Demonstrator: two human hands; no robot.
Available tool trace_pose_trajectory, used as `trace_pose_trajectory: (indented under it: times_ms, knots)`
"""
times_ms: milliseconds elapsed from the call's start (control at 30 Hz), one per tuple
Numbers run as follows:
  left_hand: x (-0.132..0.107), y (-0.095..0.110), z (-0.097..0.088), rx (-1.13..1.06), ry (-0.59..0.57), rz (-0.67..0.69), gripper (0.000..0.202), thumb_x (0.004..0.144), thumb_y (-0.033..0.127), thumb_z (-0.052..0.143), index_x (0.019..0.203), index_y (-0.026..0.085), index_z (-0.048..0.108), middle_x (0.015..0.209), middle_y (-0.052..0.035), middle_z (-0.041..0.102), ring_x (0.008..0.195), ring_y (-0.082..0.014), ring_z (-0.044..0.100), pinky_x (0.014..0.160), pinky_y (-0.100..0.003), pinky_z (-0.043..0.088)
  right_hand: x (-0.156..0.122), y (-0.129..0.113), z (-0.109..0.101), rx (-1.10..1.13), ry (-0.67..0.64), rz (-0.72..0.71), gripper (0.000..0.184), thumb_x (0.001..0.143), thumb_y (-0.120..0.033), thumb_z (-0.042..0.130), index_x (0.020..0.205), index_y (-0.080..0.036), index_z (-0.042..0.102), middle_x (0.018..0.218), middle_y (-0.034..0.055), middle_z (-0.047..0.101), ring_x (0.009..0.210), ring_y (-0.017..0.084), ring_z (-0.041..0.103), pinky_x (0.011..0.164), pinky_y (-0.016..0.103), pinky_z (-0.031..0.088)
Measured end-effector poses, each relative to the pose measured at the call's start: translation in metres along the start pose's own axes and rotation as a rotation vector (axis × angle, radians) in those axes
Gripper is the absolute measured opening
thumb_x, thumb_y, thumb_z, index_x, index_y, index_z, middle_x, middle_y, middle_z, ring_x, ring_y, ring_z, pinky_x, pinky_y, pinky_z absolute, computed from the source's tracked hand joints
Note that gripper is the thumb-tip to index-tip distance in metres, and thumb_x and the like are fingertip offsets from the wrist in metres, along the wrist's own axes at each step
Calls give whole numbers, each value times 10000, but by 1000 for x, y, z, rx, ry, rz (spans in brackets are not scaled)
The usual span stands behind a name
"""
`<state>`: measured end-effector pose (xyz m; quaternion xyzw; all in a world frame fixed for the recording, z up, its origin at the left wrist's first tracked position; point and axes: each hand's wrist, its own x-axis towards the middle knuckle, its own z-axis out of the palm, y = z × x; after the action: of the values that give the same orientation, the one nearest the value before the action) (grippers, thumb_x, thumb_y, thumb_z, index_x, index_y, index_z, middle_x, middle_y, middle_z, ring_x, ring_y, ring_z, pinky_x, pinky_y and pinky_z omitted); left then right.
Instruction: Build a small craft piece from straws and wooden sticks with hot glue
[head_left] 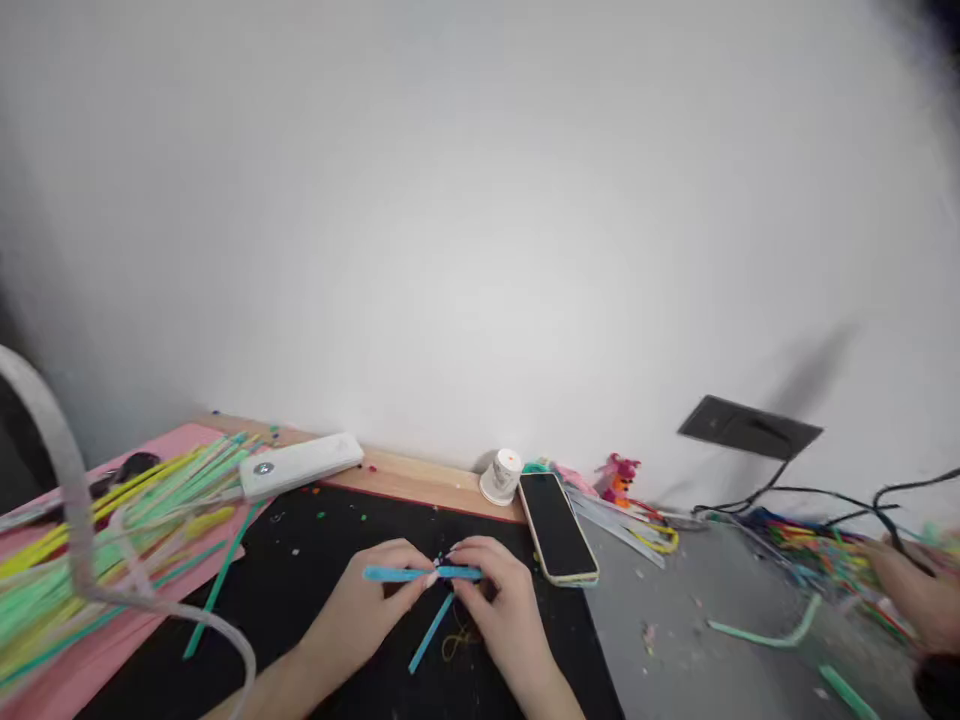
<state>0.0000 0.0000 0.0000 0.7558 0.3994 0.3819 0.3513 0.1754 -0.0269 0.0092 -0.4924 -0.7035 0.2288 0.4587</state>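
Pinching one blue strip (405, 575): two hands (504, 605)

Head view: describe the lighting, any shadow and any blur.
In the head view, the wall is brightest mid-picture, dimmer toward the edges; a soft shadow slants above the grey panel; the co-worker's hand, far right, looks blurred.

from the left hand (371, 595), the black mat (319, 540) has room up to a white box (304, 466) at eleven o'clock and a green strip (222, 582) at nine. from the right hand (501, 592), a cup (502, 477) blocks twelve, a phone (559, 528) two.
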Motion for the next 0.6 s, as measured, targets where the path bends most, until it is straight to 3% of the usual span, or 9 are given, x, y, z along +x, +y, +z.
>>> trace_pose_trajectory:
  times_ms: [233, 433, 600]
  knots:
    - [-2, 0, 1, 8, 0, -10, 227, 828, 277, 524, 703, 178, 687, 681, 0, 626, 616, -137, 556, 602, -213, 407, -4, 2, -2, -22, 1, 29, 255, 690, 30, 586, 752, -182, 715, 908, 63, 667, 835, 178, 633, 601, 206, 458]
    - [-1, -1, 1, -14, 0, -38, 227, 825, 275, 515, 704, 180, 682, 675, 1, 619, 613, -137, 556, 577, -209, 399, -4, 2, 0, -29, -3, 57, 274, 701, 0, 581, 846, -201, 696, 941, 51, 657, 731, 156, 611, 573, 216, 446]
    - [-2, -3, 1, -4, -6, -47, 225, 818, 277, 518, 702, 178, 683, 675, -2, 619, 615, -140, 554, 586, -213, 404, -5, 2, 0, -6, 4, 80, 288, 697, -16, 565, 874, -204, 693, 955, 56, 655, 783, 172, 616, 558, 212, 434]
